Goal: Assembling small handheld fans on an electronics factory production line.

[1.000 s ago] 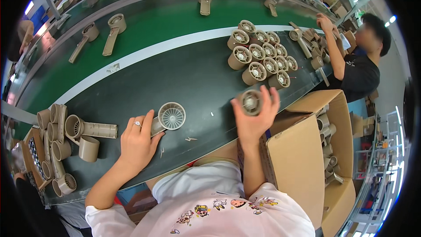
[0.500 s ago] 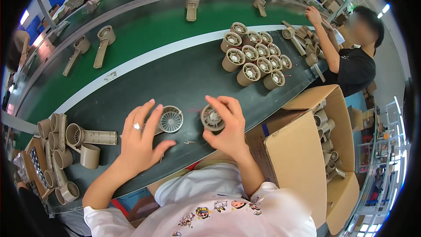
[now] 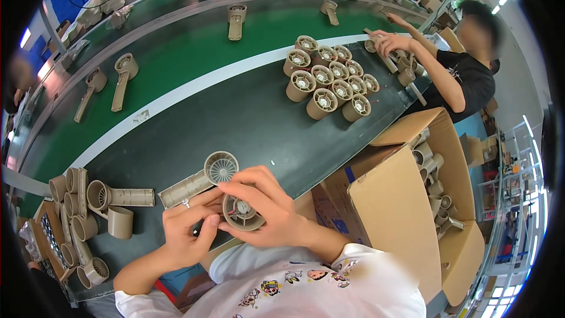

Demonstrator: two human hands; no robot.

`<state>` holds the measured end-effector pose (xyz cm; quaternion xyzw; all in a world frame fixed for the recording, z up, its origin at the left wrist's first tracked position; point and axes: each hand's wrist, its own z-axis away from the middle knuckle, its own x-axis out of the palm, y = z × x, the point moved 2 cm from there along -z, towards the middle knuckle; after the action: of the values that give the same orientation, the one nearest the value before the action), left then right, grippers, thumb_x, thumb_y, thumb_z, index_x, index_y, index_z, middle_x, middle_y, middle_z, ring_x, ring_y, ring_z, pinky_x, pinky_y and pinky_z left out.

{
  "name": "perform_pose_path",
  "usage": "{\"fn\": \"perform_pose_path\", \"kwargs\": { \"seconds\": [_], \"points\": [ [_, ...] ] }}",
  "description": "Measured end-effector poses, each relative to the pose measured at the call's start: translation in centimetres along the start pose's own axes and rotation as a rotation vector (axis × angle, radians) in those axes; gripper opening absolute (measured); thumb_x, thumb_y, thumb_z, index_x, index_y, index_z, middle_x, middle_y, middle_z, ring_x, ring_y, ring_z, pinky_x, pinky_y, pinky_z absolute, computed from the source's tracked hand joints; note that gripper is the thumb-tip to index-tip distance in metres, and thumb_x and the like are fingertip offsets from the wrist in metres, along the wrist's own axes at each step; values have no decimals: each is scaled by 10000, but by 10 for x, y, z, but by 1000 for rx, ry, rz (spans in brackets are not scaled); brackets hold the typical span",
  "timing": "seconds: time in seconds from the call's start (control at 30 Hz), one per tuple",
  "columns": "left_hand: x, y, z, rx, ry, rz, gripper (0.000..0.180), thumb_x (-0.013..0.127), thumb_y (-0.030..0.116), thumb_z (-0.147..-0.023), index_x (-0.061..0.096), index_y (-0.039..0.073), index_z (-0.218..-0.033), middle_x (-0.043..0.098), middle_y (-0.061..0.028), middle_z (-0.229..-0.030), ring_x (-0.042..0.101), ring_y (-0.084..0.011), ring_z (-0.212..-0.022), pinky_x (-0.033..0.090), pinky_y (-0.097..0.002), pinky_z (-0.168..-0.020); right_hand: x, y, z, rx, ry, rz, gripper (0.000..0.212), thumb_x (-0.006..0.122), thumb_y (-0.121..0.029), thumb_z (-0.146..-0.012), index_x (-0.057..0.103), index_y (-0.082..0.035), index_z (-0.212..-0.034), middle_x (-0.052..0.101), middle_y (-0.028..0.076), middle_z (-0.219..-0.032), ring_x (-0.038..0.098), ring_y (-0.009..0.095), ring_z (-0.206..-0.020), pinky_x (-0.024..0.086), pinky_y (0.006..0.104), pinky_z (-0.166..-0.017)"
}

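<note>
Here's the right hand (image 3: 269,207), grip wrapped around the round fan housing (image 3: 242,208), over the near edge of the bench (image 3: 194,132), with the handled part (image 3: 195,185) lying just beyond. The left hand (image 3: 187,231) bunches at the housing's left; whether its grip holds anything, I can't tell. Steadying the outer wall, fingers off the hub, looks wisest. The housing's underside is hidden; a dark speck (image 3: 196,232) by the left fingers defies naming.
</note>
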<state>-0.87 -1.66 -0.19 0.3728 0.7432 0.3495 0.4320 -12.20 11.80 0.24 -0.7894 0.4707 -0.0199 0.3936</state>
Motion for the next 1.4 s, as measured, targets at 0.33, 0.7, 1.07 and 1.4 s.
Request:
{"fn": "perform_pose_path", "kwargs": {
  "seconds": [0.33, 0.7, 1.07, 1.4],
  "points": [
    [-9, -4, 0, -115, -102, 627, 140, 590, -74, -827, 598, -115, -694, 532, -333, -1255, 619, -402, -1068, 529, -428, -911, -20, -2, 9, -60, 12, -66, 554, 897, -152, -611, 607, -6, -1060, 563, 243, -1205, 629, 344, -993, 540, 366, -799],
    [-14, -6, -1, -179, -177, 735, 105, 568, -108, -832, 650, -158, -789, 531, -341, -1239, 598, -426, -1078, 502, -497, -951, -22, 7, 16, -137, -6, -211, 452, 895, -177, -616, 686, -43, -994, 541, 292, -1210, 632, 362, -993, 568, 361, -761],
    [-7, -16, 0, -294, -144, 900, 121, 556, -109, -841, 643, -179, -792, 529, -334, -1248, 589, -456, -1075, 505, -538, -936, -27, 13, 10, -156, -57, -254, 390, 891, -167, -609, 715, -67, -943, 560, 281, -1197, 657, 348, -923, 567, 359, -749],
    [-6, -11, 8, -368, -140, 932, 200, 573, -55, -867, 601, -170, -706, 502, -357, -1264, 573, -455, -1109, 495, -569, -935, -23, 3, 18, -233, 59, 17, 395, 885, -206, -633, 702, -97, -966, 594, 304, -1127, 682, 326, -856, 582, 343, -694]
  ]
}}
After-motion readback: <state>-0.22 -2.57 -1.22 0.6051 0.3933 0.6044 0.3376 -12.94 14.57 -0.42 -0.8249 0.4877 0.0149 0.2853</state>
